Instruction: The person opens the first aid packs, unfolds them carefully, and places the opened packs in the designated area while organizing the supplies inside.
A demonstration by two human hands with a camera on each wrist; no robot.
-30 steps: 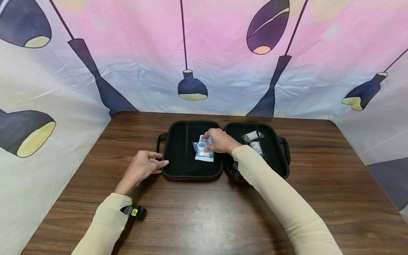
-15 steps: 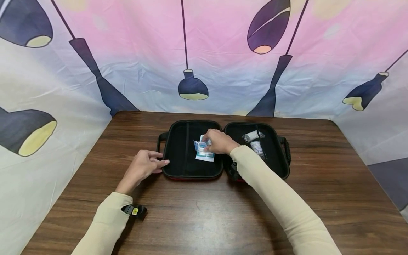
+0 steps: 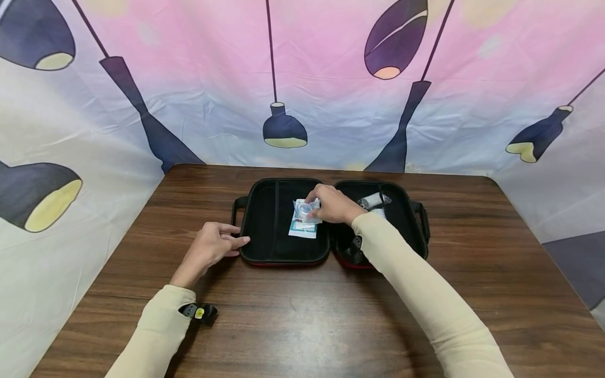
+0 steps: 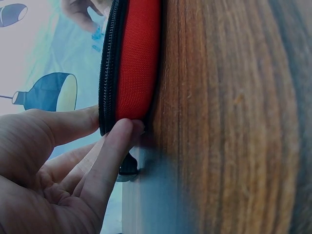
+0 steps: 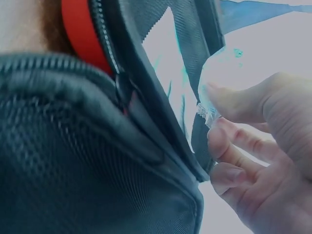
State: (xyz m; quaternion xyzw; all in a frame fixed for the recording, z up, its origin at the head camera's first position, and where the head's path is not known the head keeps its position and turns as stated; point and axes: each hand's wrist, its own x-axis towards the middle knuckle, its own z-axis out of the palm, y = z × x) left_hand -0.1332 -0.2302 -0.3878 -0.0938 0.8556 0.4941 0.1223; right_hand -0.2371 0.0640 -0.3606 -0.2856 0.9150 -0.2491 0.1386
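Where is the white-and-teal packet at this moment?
In the head view, the white-and-teal packet lies in the left half of the open case, near the hinge, by the right hand.

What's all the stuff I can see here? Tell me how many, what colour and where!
Table: one, brown, under everything
Case: one, black inside and red outside, open on the table
Handles: two, black, at the case's outer ends
Packet: at least one, white and teal, in the case's left half
Wrapped piece: one, clear and bluish, over the packet
Wrapped roll: one, white, in the right half
Partly hidden item: one, white, by the roll
Lamp-patterned cloth: pink, blue and white, behind the table
Wrist cameras: two, black
Sleeves: two, cream
Left hand: one, fingers touching the case's left edge
Right hand: one, fingers pinching the wrapped piece
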